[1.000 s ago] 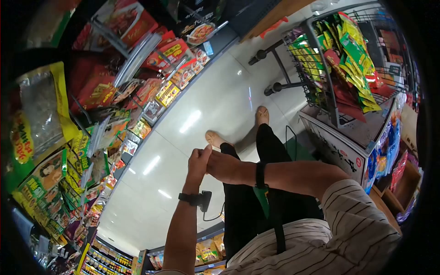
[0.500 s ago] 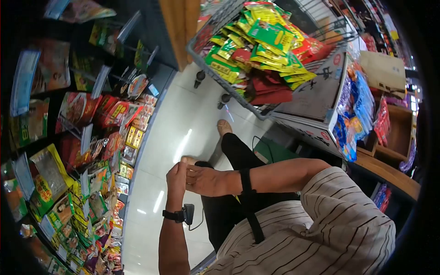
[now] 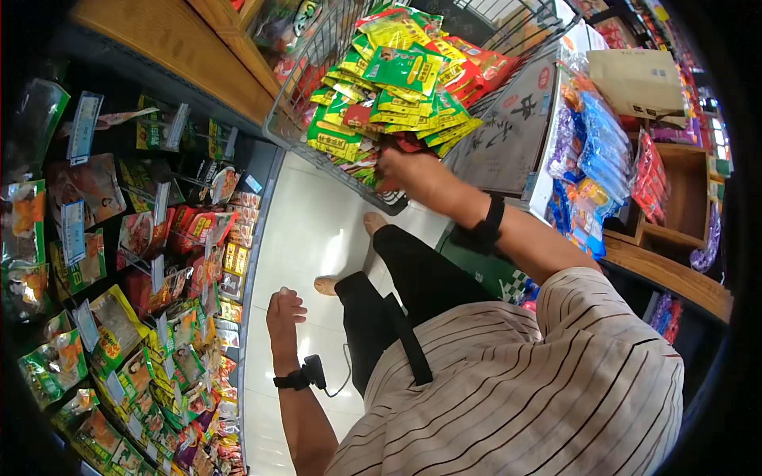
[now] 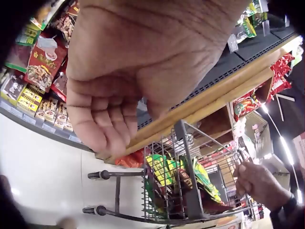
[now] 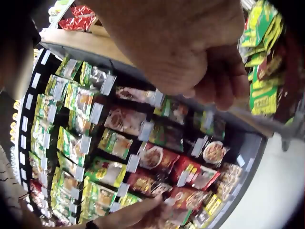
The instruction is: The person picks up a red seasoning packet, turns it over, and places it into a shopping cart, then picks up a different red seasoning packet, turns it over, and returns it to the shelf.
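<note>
My right hand (image 3: 421, 181) is raised at the near edge of a wire shopping cart (image 3: 274, 131), overlapping its rim in the head view. In the right wrist view its loosely bent fingers (image 5: 228, 83) hold nothing. The cart carries a heap of green and yellow snack packets (image 3: 405, 70), with some red packets (image 3: 486, 67) behind. Lower down, my left hand (image 3: 283, 321) hangs beside the shelf, also with nothing in it. Its fingers (image 4: 102, 124) curve loosely in the left wrist view, the cart beyond them.
A shelf rack of hanging food packets (image 3: 131, 313) with price tags runs along the left. On the right stand a white display box (image 3: 508, 119), blue bagged goods (image 3: 602, 135), a cardboard box (image 3: 639, 83) and a wooden bin (image 3: 686, 186). Pale floor tiles (image 3: 305, 206) lie between.
My hands, together before, have parted: the right has moved up and right to the cart, the left stays low. The view has turned toward the cart, which now appears nearer.
</note>
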A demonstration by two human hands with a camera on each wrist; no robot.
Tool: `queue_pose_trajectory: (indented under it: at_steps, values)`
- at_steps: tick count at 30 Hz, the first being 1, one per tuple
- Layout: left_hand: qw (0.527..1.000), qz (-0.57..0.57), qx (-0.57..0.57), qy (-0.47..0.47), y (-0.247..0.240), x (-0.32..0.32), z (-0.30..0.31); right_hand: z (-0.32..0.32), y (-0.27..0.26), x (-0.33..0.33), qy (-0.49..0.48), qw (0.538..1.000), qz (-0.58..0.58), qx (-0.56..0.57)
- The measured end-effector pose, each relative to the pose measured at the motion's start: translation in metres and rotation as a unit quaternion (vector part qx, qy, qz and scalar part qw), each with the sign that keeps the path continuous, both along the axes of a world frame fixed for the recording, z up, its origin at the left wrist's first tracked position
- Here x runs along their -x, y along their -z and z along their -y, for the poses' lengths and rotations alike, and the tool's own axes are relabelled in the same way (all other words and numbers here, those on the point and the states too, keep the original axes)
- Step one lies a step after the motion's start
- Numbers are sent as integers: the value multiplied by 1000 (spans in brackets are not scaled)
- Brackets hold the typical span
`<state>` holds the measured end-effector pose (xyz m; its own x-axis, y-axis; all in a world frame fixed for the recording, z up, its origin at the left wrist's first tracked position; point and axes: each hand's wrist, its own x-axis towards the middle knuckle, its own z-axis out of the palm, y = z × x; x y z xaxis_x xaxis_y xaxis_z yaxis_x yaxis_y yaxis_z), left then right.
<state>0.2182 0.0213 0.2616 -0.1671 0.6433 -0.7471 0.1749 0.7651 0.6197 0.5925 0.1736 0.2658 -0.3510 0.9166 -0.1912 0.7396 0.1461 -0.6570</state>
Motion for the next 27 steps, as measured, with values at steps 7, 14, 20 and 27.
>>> queue_pose_trajectory:
  at_steps: [7, 14, 20, 27]
  values:
    - [1000, -25, -6, -12, -23, -9, 16, -37, 8, -62, -20, 983, 126, -134]
    - [998, -44, -12, -43, -41, -8, 38, -67, 52, -55, -108, 954, 216, -180]
    - [996, -45, 0, -75, -55, -13, 40, -114, 66, -11, -170, 934, 308, -56]
    - [995, -45, 0, -91, -57, -14, 56, -170, 97, 18, -133, 909, 369, 143]
